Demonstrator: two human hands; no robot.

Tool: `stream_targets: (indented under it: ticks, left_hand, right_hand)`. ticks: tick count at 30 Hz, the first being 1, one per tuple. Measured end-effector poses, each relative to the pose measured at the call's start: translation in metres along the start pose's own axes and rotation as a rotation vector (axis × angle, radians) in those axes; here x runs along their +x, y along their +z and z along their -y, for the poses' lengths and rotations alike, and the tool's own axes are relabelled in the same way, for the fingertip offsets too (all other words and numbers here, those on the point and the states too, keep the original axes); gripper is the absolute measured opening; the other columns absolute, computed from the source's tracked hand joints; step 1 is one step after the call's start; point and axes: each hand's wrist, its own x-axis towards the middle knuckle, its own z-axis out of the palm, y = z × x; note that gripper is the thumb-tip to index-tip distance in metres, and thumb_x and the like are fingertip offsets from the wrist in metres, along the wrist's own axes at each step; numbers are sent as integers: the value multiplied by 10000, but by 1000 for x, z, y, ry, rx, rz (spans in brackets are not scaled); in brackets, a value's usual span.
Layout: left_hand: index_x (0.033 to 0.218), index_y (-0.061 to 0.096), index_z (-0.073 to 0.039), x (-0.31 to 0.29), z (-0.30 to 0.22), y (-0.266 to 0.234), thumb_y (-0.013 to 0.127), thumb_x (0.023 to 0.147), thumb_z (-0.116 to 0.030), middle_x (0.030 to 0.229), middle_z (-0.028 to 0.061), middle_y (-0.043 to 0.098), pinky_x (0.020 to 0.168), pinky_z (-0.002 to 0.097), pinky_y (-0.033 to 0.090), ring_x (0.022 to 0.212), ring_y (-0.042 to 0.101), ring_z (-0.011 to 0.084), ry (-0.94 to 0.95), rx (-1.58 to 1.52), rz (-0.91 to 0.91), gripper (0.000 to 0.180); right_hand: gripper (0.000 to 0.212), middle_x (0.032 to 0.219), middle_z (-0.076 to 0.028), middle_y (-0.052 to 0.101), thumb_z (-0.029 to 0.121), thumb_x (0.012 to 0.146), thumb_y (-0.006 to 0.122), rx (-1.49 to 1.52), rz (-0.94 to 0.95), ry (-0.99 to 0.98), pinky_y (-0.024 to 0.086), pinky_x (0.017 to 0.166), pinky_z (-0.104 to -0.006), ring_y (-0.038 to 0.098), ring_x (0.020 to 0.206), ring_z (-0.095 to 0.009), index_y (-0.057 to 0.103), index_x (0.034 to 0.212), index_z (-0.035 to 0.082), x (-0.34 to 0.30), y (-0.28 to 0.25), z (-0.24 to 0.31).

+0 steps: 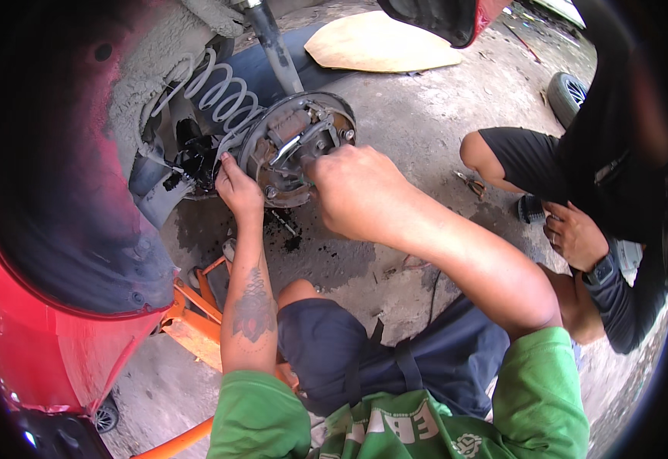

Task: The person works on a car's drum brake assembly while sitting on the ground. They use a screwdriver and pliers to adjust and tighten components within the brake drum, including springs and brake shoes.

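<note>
Bare metal brake assembly [297,145], greasy and rust-dulled, far centre. Beside it on the left, a smooth pale-painted metal coil spring [219,92]. Glossy red car body [20,336] near left. Rough, oil-stained concrete floor [425,115]. Orange painted metal jack [196,321], scuffed.

Item count, head view:

- Hands of the person at work: two, the left hand [238,187] and the right hand [357,191].
- Hands of the second person: one visible, the co-worker's hand [573,236].
- Brake backing plate [295,149] with shoe assembly: one.
- Coil spring [223,92]: one.
- Shock absorber rod [276,42]: one.
- Orange floor jack [196,321]: one.
- Red car body [35,336]: one.
- Pliers [471,183] on the floor: one.
- Loose wheel [567,96] at the upper right: one.
- Flat tan board [380,42] on the floor: one.
- Wristwatch [600,269] on the second person's arm: one.
- Small caster wheel [106,417] at the lower left: one.
</note>
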Motion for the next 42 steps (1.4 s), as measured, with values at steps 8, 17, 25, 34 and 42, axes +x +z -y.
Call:
stream_targets:
  ticks: [8, 17, 25, 34, 42]
  left_hand:
    - [984, 629, 175, -1, -1, -1, 444, 1105, -263, 893, 267, 707, 744, 404, 470, 767, 611, 297, -7, 65, 34, 490]
    - [1019, 650, 163, 2, -7, 0, 459, 1093, -262, 883, 298, 706, 734, 423, 486, 756, 644, 378, 47, -3, 31, 472]
    - [1007, 615, 192, 2, 9, -4, 462, 1097, -272, 919, 244, 713, 814, 366, 474, 820, 612, 245, 89, 42, 0, 497]
    - [1363, 564, 120, 4, -2, -4, 429, 1072, -335, 1438, 224, 553, 1134, 372, 383, 1324, 533, 292, -35, 187, -50, 556]
    - [1261, 555, 231, 4, 16, -14, 415, 1077, -257, 1348, 342, 595, 1144, 384, 369, 1288, 577, 352, 154, 306, -38, 540]
  right_hand:
    - [416, 903, -204, 712, 83, 863, 593, -357, -10, 63, 614, 680, -442, 739, 774, -353, 624, 1254, -53, -13, 19, 57]
    - [268, 902, -200, 726, 118, 780, 748, 104, -20, -81, 567, 790, -476, 705, 893, -395, 758, 1030, 24, 6, 10, -38]
    - [358, 810, -222, 648, 23, 788, 721, 260, -179, -274, 512, 684, -485, 652, 774, -429, 709, 1140, -41, 0, 32, -53]
    - [89, 752, -241, 686, 10, 724, 651, 305, -435, -292, 584, 689, -458, 715, 790, -396, 717, 767, -33, -1, 48, -52]
    - [107, 742, -238, 668, 65, 785, 708, 413, -314, -55, 549, 706, -487, 680, 758, -436, 690, 804, -39, 0, 33, -35]
